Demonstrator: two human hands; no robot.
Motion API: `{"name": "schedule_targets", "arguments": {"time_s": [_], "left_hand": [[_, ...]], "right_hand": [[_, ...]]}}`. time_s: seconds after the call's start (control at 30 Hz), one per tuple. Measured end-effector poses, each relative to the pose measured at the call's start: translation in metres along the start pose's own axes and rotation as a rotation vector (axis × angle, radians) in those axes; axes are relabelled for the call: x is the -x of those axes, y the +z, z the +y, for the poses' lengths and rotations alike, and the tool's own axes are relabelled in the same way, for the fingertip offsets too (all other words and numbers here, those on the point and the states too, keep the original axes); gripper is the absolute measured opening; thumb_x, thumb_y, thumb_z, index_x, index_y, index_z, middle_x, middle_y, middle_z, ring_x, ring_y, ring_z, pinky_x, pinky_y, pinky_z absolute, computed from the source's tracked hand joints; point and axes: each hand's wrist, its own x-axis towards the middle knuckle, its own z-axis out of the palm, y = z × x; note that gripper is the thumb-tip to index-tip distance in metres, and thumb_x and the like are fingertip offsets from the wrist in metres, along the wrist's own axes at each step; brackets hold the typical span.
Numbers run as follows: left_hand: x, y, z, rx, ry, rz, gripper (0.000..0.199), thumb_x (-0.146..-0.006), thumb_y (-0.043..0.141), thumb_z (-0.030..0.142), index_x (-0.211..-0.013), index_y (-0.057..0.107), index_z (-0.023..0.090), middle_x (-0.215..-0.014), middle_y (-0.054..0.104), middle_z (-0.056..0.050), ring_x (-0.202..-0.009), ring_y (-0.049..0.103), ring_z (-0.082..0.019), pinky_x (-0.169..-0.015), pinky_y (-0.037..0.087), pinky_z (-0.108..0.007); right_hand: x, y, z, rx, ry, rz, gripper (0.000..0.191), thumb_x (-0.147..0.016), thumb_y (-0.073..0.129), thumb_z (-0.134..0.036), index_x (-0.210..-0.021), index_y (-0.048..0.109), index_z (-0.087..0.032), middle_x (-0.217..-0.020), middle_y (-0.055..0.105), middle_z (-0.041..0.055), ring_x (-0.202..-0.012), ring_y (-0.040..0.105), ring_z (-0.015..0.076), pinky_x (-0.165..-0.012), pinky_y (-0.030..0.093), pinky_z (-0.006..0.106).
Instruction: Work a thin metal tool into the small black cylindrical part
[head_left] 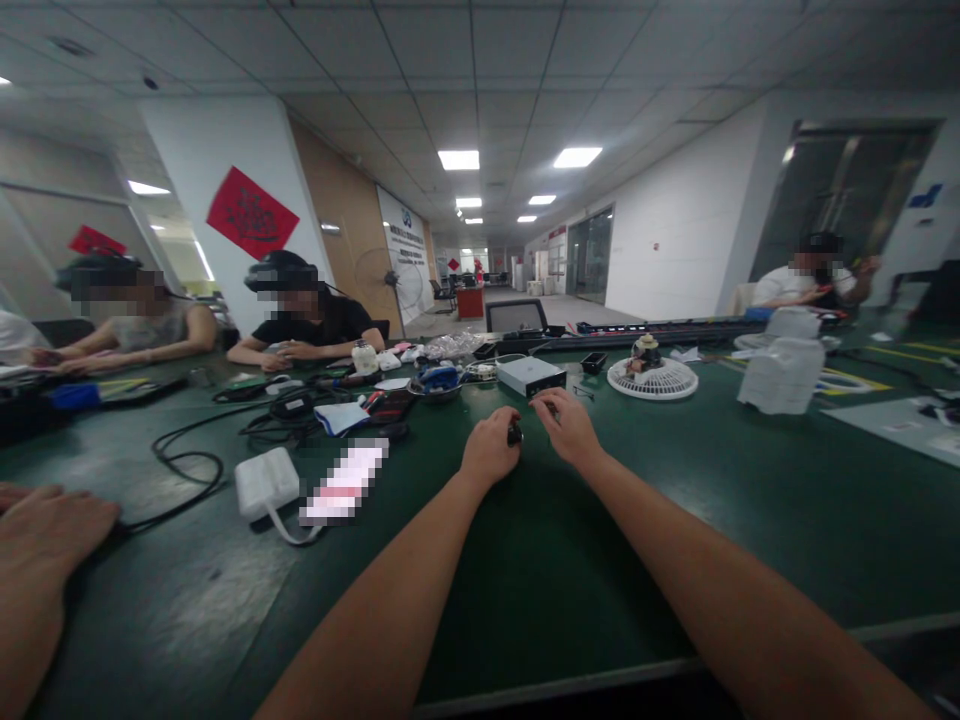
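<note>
My left hand is closed around a small black object, mostly hidden by the fingers, so its kind does not show. Close by on the right, my right hand has its fingertips pinched together; anything between them is too small to make out. Just beyond both hands a silver metal box with a black front, like a disc drive, lies flat on the green table. My right fingertips are close to its front edge, and I cannot tell whether they touch it.
A white fan grille with a motor and a small black tray lie beyond to the right. Leftward are a blue device in a bowl, a white adapter and black cables. Another person's hand rests at far left.
</note>
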Motion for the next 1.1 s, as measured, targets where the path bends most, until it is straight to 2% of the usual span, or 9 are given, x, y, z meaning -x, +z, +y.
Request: {"name": "schedule_targets", "arguments": {"time_s": [0.1,0.23,0.37,0.47,0.63,0.83,0.93,1.1], "left_hand": [[0.000,0.000,0.000,-0.003,-0.007,0.014,0.036,-0.080,0.066,0.012,-0.113,0.056,0.023,-0.112,0.067,-0.006,-0.099,0.066,-0.023,-0.090,0.050,-0.035],[0.000,0.001,-0.001,0.004,0.005,0.003,0.038,-0.079,0.068,0.013,-0.113,0.056,0.023,-0.111,0.068,-0.006,-0.099,0.066,-0.023,-0.091,0.050,-0.035],[0.001,0.000,-0.001,0.015,0.004,0.002,0.038,-0.078,0.069,0.014,-0.113,0.057,0.023,-0.110,0.068,-0.006,-0.101,0.066,-0.024,-0.091,0.050,-0.035],[0.001,0.000,-0.001,0.028,0.023,0.001,0.036,-0.079,0.069,0.017,-0.112,0.056,0.022,-0.109,0.068,-0.006,-0.099,0.066,-0.024,-0.089,0.051,-0.035],[0.002,-0.001,-0.001,0.037,0.038,0.000,0.037,-0.078,0.071,0.016,-0.110,0.055,0.024,-0.110,0.067,-0.005,-0.096,0.066,-0.022,-0.087,0.051,-0.035],[0.002,-0.001,-0.004,0.013,0.044,0.014,0.038,-0.077,0.070,0.014,-0.110,0.055,0.023,-0.113,0.066,-0.005,-0.099,0.064,-0.024,-0.090,0.050,-0.036],[0.001,-0.002,-0.004,0.015,0.011,0.016,0.037,-0.077,0.069,0.013,-0.110,0.056,0.023,-0.114,0.066,-0.006,-0.101,0.064,-0.024,-0.091,0.049,-0.036],[0.001,-0.006,0.000,0.026,-0.027,-0.003,0.035,-0.080,0.068,0.013,-0.111,0.056,0.023,-0.114,0.066,-0.007,-0.104,0.064,-0.024,-0.093,0.049,-0.037]], "right_hand": [[0.000,-0.002,-0.002,0.007,-0.016,0.030,0.028,-0.098,0.055,-0.037,-0.084,0.072,-0.019,-0.089,0.067,0.0066,-0.084,0.063,0.0199,-0.077,0.047,0.030],[-0.001,-0.003,-0.003,-0.032,0.055,0.164,0.038,-0.095,0.058,-0.048,-0.072,0.069,-0.019,-0.077,0.061,0.0036,-0.066,0.057,0.0164,-0.064,0.044,0.029],[-0.003,-0.002,-0.002,-0.233,0.267,0.224,0.044,-0.091,0.059,-0.058,-0.070,0.066,-0.019,-0.067,0.060,0.0013,-0.054,0.057,0.0146,-0.053,0.044,0.027],[-0.003,0.001,0.002,-0.413,0.428,0.181,0.049,-0.086,0.061,-0.065,-0.071,0.065,-0.018,-0.055,0.058,-0.0008,-0.044,0.057,0.0152,-0.045,0.043,0.026],[-0.003,0.009,0.014,-0.559,0.554,0.080,0.052,-0.077,0.068,-0.068,-0.074,0.066,-0.017,-0.055,0.061,-0.0005,-0.046,0.062,0.0160,-0.046,0.051,0.026],[0.001,0.013,0.027,-0.575,0.687,-0.014,0.041,-0.082,0.071,-0.056,-0.074,0.064,-0.015,-0.054,0.063,0.0015,-0.044,0.062,0.0162,-0.041,0.053,0.027],[0.002,0.012,0.028,-0.590,0.701,-0.055,0.036,-0.086,0.069,-0.048,-0.074,0.065,-0.015,-0.059,0.067,0.0047,-0.048,0.064,0.0162,-0.043,0.054,0.026],[0.000,0.010,0.024,-0.564,0.657,-0.025,0.028,-0.087,0.069,-0.043,-0.078,0.065,-0.016,-0.068,0.071,0.0049,-0.060,0.068,0.0157,-0.048,0.055,0.023]]}}
